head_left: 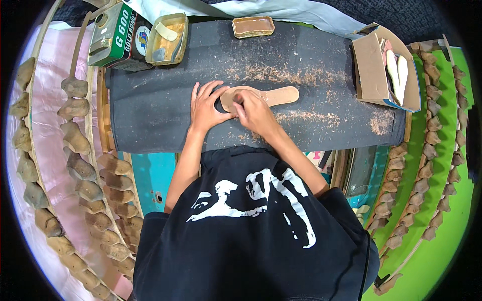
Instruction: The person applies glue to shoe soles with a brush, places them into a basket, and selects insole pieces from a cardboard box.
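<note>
Dark-covered tabletop (150,113), spanning the scene from left to right. Wooden racks carrying rows of brown, last-shaped blocks flank it, the left racks (75,143) against pink sheeting and the right racks (426,173) against a green surface. The person's black top (226,251), with a white print, occupies the near side.

A cardboard box (370,70) stands open at the far right, holding pale sole-shaped pieces (400,75). At the far left is a green-and-black metal can (105,47); just to its right sits a deep tray (157,60) containing yellowish matter and a pale flat tool (166,32).

The tan sole-shaped piece (282,95) lies near the middle of the tabletop, its broad end left and its narrower end right. The left hand (206,105) is at the broad end, its grip spread wide, with fingers and thumb well apart. The right hand (253,113) is over the piece, its grip curled closely around a short brown object (238,98), whose kind cannot be told.

A shallow dish (253,26) with brown contents rests at the far edge. Fine shavings (281,75) are scattered mainly beyond and to the right of the piece.
</note>
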